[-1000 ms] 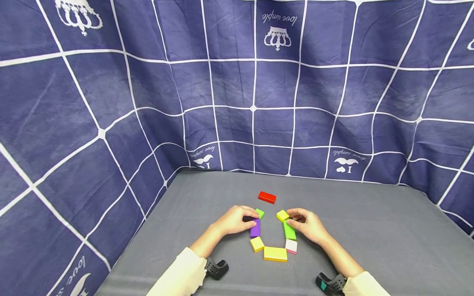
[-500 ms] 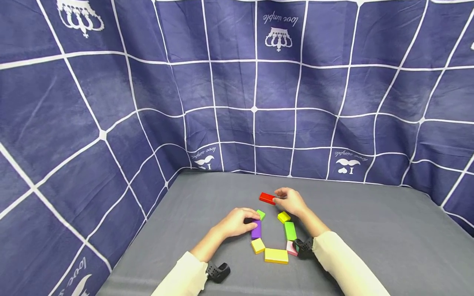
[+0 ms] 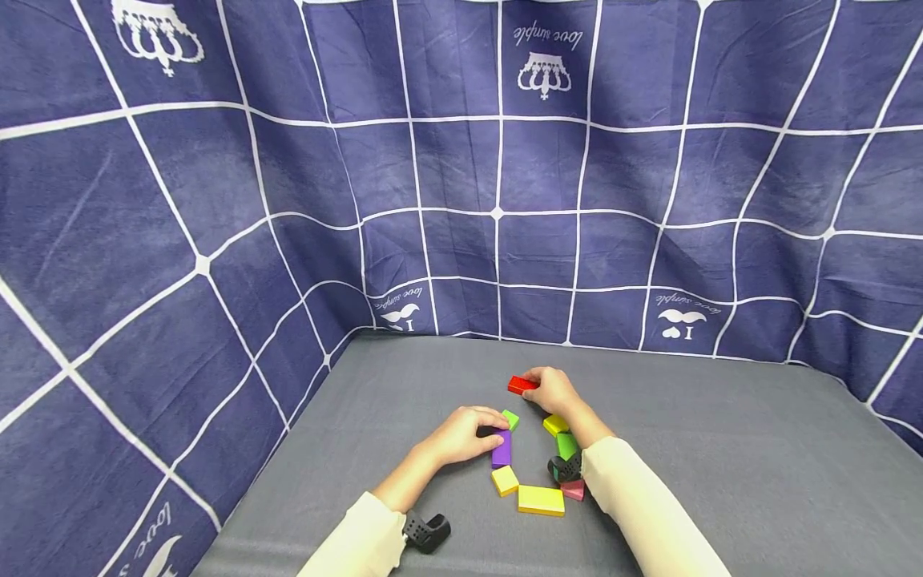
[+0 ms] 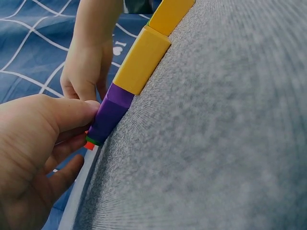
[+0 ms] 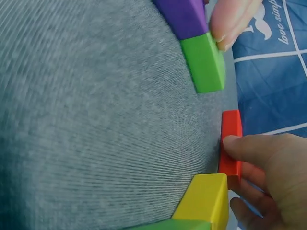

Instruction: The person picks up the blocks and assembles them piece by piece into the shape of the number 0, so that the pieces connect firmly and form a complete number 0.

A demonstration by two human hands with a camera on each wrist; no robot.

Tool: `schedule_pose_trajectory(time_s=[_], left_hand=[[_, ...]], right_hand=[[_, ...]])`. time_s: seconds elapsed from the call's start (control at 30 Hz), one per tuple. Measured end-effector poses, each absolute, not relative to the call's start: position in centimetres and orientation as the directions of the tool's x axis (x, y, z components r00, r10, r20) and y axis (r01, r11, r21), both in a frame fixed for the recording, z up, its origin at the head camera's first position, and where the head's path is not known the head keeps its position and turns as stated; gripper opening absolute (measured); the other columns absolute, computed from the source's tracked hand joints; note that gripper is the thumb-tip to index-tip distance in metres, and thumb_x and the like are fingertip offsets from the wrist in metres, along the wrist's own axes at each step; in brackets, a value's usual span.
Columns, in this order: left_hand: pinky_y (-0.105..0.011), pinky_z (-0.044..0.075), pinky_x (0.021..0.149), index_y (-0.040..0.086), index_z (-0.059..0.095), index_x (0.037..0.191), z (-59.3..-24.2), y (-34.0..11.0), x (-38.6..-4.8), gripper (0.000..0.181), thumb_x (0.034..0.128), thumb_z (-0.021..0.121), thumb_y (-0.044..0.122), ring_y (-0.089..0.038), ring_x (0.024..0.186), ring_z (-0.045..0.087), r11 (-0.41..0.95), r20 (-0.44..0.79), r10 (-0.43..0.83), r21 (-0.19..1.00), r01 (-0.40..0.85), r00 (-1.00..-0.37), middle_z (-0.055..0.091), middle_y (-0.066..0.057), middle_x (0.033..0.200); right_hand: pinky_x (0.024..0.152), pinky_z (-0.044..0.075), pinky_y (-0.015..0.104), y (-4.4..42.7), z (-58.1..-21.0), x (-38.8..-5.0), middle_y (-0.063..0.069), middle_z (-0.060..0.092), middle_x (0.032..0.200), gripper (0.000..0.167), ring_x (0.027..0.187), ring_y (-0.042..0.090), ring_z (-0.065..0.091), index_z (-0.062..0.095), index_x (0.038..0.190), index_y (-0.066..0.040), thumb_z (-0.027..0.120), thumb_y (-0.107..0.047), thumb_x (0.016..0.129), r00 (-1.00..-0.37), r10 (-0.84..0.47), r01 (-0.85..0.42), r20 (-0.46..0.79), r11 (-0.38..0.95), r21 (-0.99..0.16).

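Observation:
My right hand (image 3: 555, 391) grips the red block (image 3: 521, 385) at the back of the layout. In the right wrist view its thumb lies on the red block's near face, with fingers behind. My left hand (image 3: 465, 435) holds the purple block (image 3: 501, 450), thumb against its side. In the right wrist view, left fingertips touch the small green block (image 5: 205, 64), which adjoins the purple one. A small yellow block (image 3: 555, 425) and a long green block (image 3: 566, 444) lie under and beside my right forearm, partly hidden.
At the front of the layout are a small yellow-orange block (image 3: 505, 481), a long yellow block (image 3: 541, 501) and a pink block (image 3: 573, 490), half covered by the wrist strap. A blue checked cloth (image 3: 497, 184) hangs behind the grey tabletop (image 3: 721, 449).
My right hand has left the small yellow and long green blocks, reached away to the red block and taken hold of it. My left hand has stayed at the purple block.

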State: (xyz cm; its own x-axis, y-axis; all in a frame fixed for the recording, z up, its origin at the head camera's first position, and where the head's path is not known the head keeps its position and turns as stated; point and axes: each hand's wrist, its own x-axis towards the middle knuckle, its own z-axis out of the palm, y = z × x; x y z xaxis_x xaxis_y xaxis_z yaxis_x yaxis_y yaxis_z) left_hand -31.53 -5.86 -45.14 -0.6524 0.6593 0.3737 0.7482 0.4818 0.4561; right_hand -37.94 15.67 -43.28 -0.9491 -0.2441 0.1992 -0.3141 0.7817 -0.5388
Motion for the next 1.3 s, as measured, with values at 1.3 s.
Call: schedule_pose_trajectory(time_s=[1.3], left_hand=[[-0.032,0.046,0.098,0.003,0.073,0.110,-45.2,-6.0,-31.2,0.022,0.0896,0.068,0.008,-0.020,0.109,0.062,0.484,0.360,0.645,0.490,0.725,-0.674,0.069,-0.007,0.113]], right_hand=[[0.077,0.049,0.035,17.5,-43.4,-34.8,0.005,0.070,0.089,0.023,0.080,0.017,0.063,0.072,0.097,-0.002,0.076,-0.001,0.074,-0.880,-0.435,-0.464,0.192,0.697,-0.546]])
